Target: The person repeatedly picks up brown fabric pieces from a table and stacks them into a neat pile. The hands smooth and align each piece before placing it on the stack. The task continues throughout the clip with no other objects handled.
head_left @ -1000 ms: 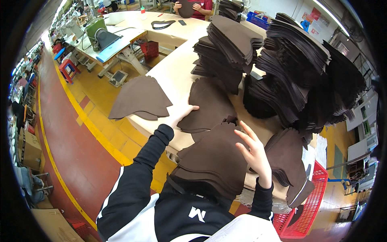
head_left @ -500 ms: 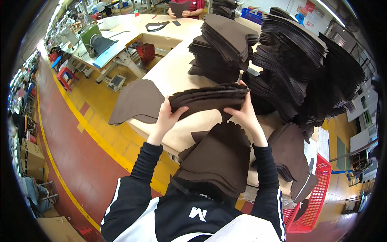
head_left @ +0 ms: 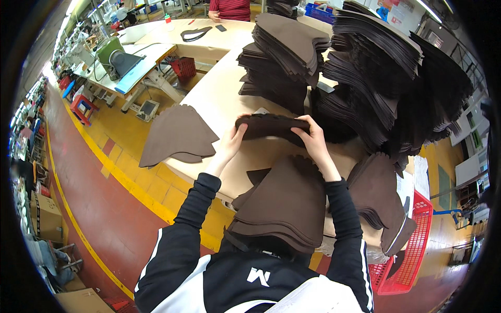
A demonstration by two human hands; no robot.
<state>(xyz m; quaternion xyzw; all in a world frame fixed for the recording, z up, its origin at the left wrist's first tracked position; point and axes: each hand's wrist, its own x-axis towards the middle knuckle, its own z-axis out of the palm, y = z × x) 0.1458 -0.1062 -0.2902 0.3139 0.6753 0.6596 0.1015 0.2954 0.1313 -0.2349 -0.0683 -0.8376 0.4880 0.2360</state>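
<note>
Both of my hands grip a bundle of dark brown cut panels (head_left: 272, 128) by its two ends, above the table's near part. My left hand (head_left: 231, 142) is closed on the left end, and my right hand (head_left: 315, 141) on the right end with the thumb in front. The bundle is seen nearly edge-on, bowed, its notched edge up. Closer to my body, a pile of similar brown panels (head_left: 284, 201) rests at the table's near edge, fanned out. Left of my hands lie a few flat brown panels (head_left: 177, 133), overhanging the table edge.
Tall stacks of dark panels (head_left: 287, 47) (head_left: 373, 62) rise behind and to the right. Another panel pile (head_left: 378, 190) lies by my right forearm, with a red plastic basket (head_left: 417, 245) below. A green machine (head_left: 110, 55) stands far left; a person in red (head_left: 229, 9) is across the table.
The bundle has turned from several spread, visible layers to a tighter, bowed shape. My hands have moved closer together. The person across the table no longer shows a dark panel in hand.
</note>
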